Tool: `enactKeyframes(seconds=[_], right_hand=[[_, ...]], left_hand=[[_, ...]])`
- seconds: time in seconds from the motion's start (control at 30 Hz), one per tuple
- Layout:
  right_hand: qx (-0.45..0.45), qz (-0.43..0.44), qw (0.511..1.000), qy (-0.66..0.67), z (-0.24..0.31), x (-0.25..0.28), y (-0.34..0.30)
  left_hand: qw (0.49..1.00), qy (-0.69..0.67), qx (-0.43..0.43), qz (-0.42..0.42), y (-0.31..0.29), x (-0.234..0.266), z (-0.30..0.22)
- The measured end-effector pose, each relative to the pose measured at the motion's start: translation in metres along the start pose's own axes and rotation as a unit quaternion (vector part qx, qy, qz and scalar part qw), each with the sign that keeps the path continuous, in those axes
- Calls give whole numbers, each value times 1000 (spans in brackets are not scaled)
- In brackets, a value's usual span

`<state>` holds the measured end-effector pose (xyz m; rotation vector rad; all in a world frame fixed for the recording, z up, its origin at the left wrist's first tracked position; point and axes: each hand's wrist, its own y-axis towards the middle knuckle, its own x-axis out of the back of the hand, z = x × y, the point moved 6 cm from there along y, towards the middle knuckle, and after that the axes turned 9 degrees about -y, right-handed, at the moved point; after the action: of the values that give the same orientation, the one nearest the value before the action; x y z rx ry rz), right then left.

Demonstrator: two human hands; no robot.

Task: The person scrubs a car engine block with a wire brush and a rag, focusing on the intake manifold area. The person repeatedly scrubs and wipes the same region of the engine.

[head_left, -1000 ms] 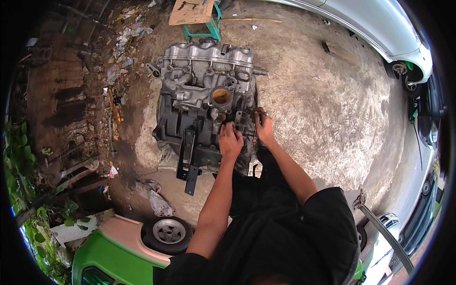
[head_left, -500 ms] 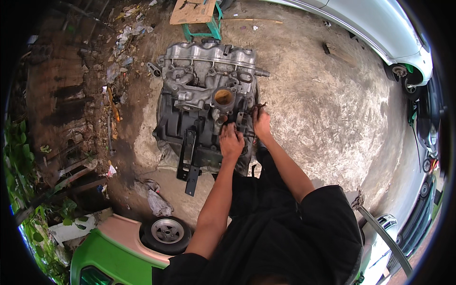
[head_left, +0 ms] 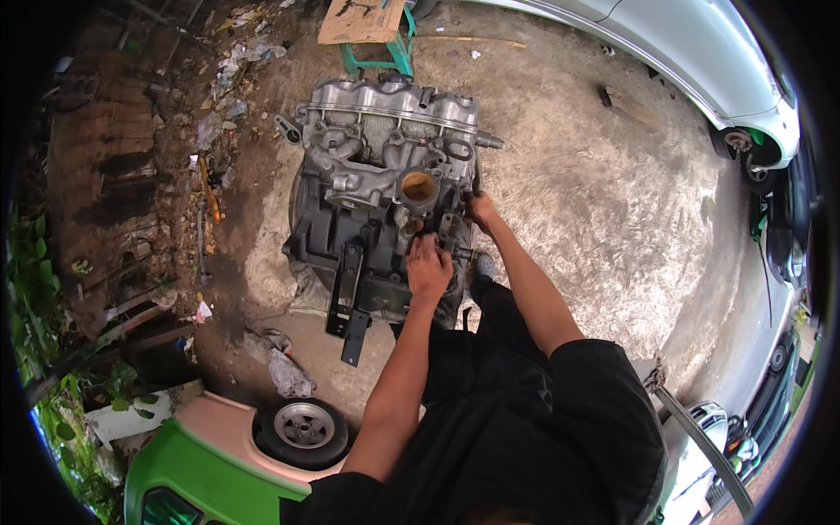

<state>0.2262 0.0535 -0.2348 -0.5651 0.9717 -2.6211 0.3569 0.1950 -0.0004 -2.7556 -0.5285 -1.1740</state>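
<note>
The engine (head_left: pixel 383 180) sits under our left hand (head_left: pixel 429 267), beside our right hand (head_left: pixel 479 211); we cannot tell either's grip. It looks heavy, stiff, perhaps oily, best held by its solid block (head_left: pixel 317 219), leftward.

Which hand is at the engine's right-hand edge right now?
The right hand, at the right side of the engine; the left hand is set apart, lying farther left and just below the round brown-lined opening.
</note>
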Motion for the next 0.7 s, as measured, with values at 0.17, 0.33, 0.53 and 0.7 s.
enactKeyframes(seconds=[0.17, 0.33, 0.53, 0.7], right_hand=[[-116, -66, 988, 82, -16, 7, 17], [14, -115, 983, 141, 34, 48, -36], [230, -98, 968, -9, 74, 50, -130], [328, -160, 922, -127, 90, 41, -156]], left_hand=[[995, -3, 66, 70, 0, -6, 13], [996, -3, 67, 64, -1, -8, 16], [1000, 7, -13, 2, -1, -3, 6], [996, 3, 59, 68, -1, -7, 12]])
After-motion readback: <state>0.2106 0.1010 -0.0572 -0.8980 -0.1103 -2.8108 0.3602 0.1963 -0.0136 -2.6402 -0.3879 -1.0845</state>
